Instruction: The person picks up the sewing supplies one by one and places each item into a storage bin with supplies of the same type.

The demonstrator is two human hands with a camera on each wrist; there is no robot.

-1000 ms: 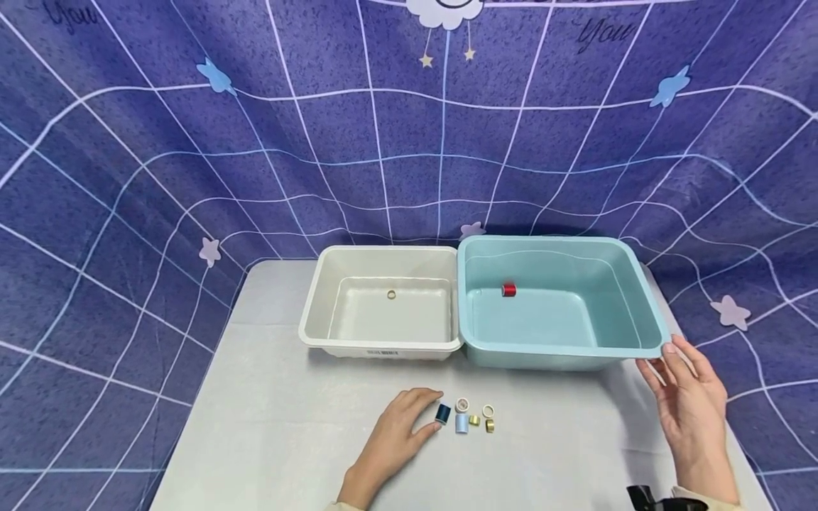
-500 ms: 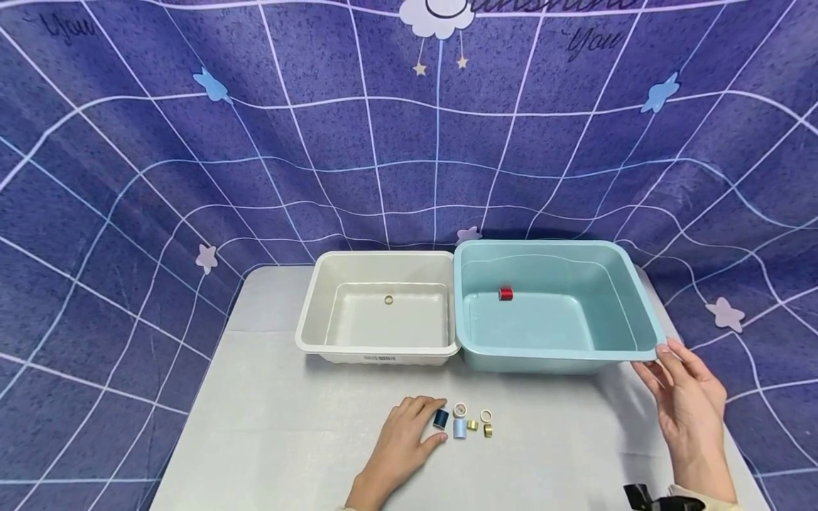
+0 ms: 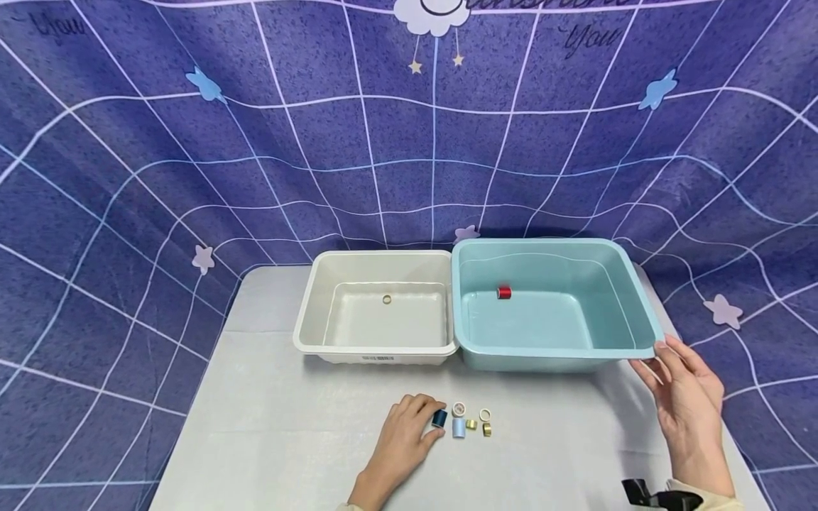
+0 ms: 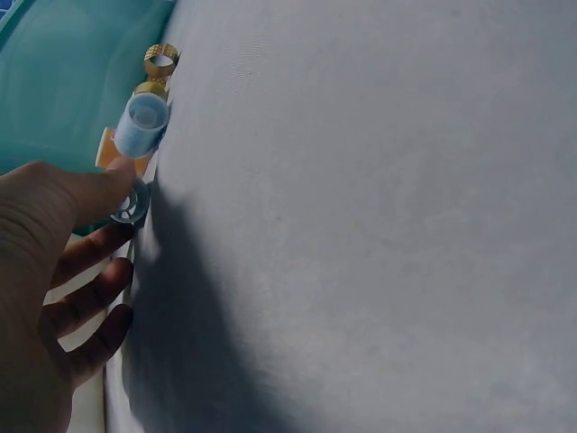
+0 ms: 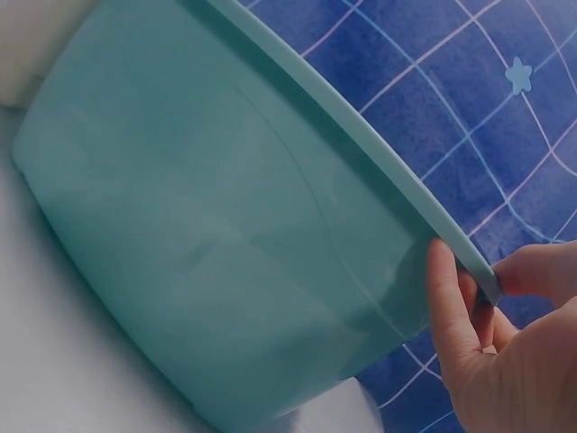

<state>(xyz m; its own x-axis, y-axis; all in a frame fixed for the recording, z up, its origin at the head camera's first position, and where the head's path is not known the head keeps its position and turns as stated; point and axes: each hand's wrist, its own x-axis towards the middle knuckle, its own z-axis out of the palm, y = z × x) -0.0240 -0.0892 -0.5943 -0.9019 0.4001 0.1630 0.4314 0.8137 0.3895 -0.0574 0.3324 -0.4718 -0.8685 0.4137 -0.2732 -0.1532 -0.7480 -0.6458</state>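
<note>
My left hand (image 3: 401,434) pinches a dark blue thread spool (image 3: 439,419) between thumb and index finger, low over the grey-white table. In the left wrist view the spool's end (image 4: 133,206) shows between those fingertips, with the other fingers spread below. Just to its right stand a light blue spool (image 3: 459,428) and a white-ended spool (image 3: 459,409). Beside them lie small gold rings (image 3: 471,424) and a pale ring (image 3: 485,414). At the far right, my right hand (image 3: 690,404) grips the near corner of the teal bin (image 3: 562,353) by its rim, thumb and fingers on either side (image 5: 505,352).
A red spool (image 3: 504,292) lies inside the teal bin. Against that bin's left side stands a white bin (image 3: 377,350) holding one gold ring (image 3: 386,299). A purple gridded curtain (image 3: 409,156) hangs behind and on both sides.
My left thumb and index finger have opened a little around the dark blue spool, then come together on it. My right hand stays at the bin's corner. The head view has shifted slightly.
</note>
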